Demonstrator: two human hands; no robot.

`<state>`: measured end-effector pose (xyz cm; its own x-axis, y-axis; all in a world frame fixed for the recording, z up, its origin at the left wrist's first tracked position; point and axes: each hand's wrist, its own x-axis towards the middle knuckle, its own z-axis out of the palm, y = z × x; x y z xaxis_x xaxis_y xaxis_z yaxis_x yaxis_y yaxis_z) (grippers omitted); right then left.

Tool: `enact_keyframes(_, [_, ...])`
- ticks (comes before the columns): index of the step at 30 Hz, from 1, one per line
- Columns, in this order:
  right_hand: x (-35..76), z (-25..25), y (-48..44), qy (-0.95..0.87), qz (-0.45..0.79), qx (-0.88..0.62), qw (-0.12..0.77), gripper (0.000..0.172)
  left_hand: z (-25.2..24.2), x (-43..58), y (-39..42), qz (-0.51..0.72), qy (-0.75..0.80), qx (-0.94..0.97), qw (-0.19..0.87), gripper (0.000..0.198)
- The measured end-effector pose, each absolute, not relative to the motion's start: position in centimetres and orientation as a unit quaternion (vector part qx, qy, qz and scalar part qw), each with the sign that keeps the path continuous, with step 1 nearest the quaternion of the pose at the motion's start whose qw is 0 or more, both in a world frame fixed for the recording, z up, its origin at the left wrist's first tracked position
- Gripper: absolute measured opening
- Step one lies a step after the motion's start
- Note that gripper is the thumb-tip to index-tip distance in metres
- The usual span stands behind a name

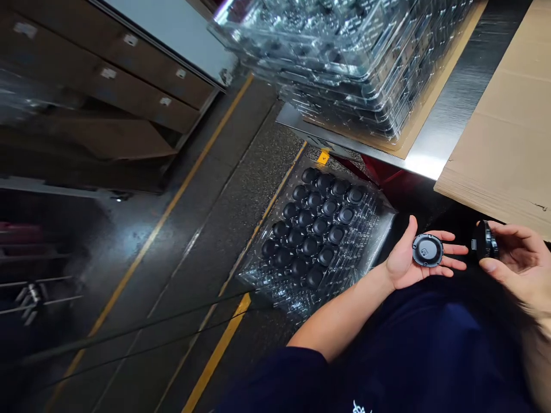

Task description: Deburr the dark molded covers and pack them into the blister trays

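My left hand (407, 258) is palm up, its fingers spread. On its palm and finger bases rests a round black plastic part (427, 250) with a grey recessed middle and small notches round its rim. Just to the right, my right hand (516, 252) pinches a second black round part (485, 240) between thumb and fingers. That one is turned edge-on, so its face is hidden. A small gap separates it from the left fingertips. Left of my hands, a clear plastic tray (374, 221) holds rows of black round parts (310, 245), on top of several stacked clear trays.
Clear blister trays (370, 86) are stacked on cardboard on a metal table (426, 163). Flat cardboard (503, 132) lies on the right. Brown cartons (129, 74) stand at upper left. Yellow lines (172, 206) cross the dark floor.
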<state>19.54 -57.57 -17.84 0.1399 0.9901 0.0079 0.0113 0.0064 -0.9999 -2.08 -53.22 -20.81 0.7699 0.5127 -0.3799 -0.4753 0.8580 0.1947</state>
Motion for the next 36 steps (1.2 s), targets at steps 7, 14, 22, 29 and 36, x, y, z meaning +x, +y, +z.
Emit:
enact_keyframes(7, [18.1, -17.6, -57.4, -0.562, 0.398, -0.559, 0.462, 0.052, -21.1, -2.2, -53.1, 0.279, 0.229, 0.019, 0.932, 0.086])
enact_keyframes(14, [18.3, -18.0, -57.3, -0.536, 0.383, -0.577, 0.482, 0.05, -21.0, -2.5, -53.2, 0.281, 0.23, 0.021, 0.932, 0.081])
enact_keyframes(22, [18.2, -17.9, -57.6, -0.542, 0.38, -0.577, 0.479, 0.049, -20.9, -2.5, -53.2, 0.277, 0.221, 0.037, 0.934, 0.085])
enact_keyframes(29, [18.0, -18.0, -57.5, -0.708, 0.301, -0.502, 0.394, 0.053, -21.7, -2.5, -53.7, 0.275, 0.261, 0.043, 0.924, 0.078])
enact_keyframes(36, [15.7, -19.9, -56.5, -0.802, 0.272, -0.398, 0.354, 0.056, -23.5, -3.9, -55.2, 0.284, 0.299, 0.117, 0.903, 0.039])
